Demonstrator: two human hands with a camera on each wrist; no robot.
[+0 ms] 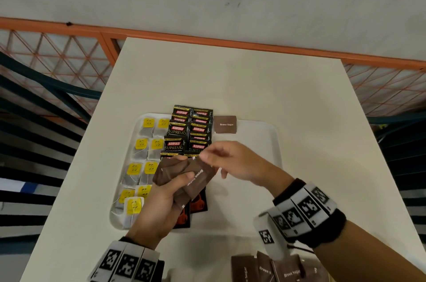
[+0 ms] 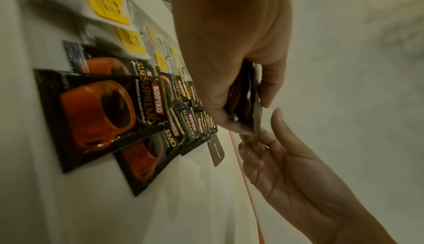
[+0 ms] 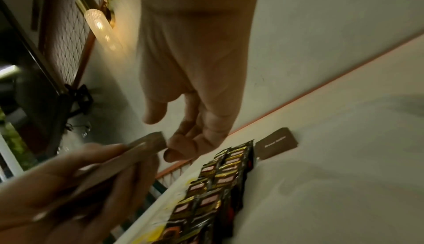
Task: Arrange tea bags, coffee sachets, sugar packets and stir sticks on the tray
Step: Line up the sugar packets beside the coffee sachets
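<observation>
My left hand [image 1: 170,189] grips a fanned stack of brown sugar packets [image 1: 184,175] above the near middle of the white tray [image 1: 258,143]. My right hand [image 1: 207,156] takes the far end of the top packet between thumb and curled fingers. In the right wrist view that packet end [image 3: 156,139] lies between the thumb and the fingertips [image 3: 176,150]. On the tray, yellow-tagged tea bags [image 1: 147,143] fill two columns at the left and black coffee sachets [image 1: 191,129] two overlapping columns beside them. One brown sugar packet [image 1: 225,124] lies flat at the tray's far edge.
More brown sugar packets [image 1: 281,270] lie loose at the near edge of the cream table [image 1: 230,78], under my right wrist. An orange mesh railing [image 1: 57,55] runs behind the table, with dark slatted seating on both sides.
</observation>
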